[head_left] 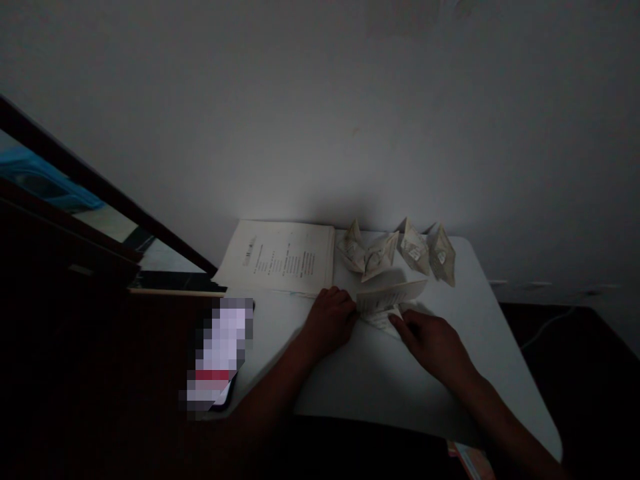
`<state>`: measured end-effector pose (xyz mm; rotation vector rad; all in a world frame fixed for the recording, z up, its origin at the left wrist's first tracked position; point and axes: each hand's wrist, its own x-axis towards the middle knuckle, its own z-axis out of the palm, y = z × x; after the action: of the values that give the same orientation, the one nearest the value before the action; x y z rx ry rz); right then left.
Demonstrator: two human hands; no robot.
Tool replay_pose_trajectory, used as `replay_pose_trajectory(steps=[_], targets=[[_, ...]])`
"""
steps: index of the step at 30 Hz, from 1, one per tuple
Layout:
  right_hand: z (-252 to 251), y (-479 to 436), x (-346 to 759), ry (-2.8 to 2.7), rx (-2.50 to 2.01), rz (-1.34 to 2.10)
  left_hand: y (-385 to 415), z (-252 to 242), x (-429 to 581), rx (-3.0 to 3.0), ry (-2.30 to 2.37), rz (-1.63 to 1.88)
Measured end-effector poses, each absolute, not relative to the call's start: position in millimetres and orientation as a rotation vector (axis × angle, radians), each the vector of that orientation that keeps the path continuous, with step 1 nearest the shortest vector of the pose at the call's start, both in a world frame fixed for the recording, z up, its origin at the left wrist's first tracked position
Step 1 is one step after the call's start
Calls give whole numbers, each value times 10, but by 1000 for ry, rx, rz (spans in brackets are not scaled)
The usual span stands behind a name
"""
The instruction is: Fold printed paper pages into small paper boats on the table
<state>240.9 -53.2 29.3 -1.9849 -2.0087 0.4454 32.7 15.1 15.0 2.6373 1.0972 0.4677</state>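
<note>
A partly folded printed sheet of paper lies on the white table between my hands, with one flap standing up along its far side. My left hand is closed at the left end of the sheet, its fingers curled and their tips hidden. My right hand pinches the sheet's near right part, thumb on top. Just beyond the sheet stand several folded paper boats: a pair of boat shapes close together, another paper boat, and a paper boat at the far right.
A book with printed text lies at the table's back left. A phone with a blurred-out screen rests at the left edge. The white table meets a grey wall behind. A dark-framed mirror or opening stands at the left.
</note>
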Motion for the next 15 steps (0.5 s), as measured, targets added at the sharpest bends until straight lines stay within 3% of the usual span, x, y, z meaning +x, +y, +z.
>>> replay_pose_trajectory(steps=[6, 11, 15], targets=[[274, -515, 2405, -2030, -2187, 341, 153, 99, 365, 2629, 1118, 510], [286, -489, 2386, -2032, -2228, 287, 89, 103, 417, 2534, 1246, 739], [316, -477, 2376, -2007, -2250, 316, -112, 162, 522, 2593, 1041, 848]])
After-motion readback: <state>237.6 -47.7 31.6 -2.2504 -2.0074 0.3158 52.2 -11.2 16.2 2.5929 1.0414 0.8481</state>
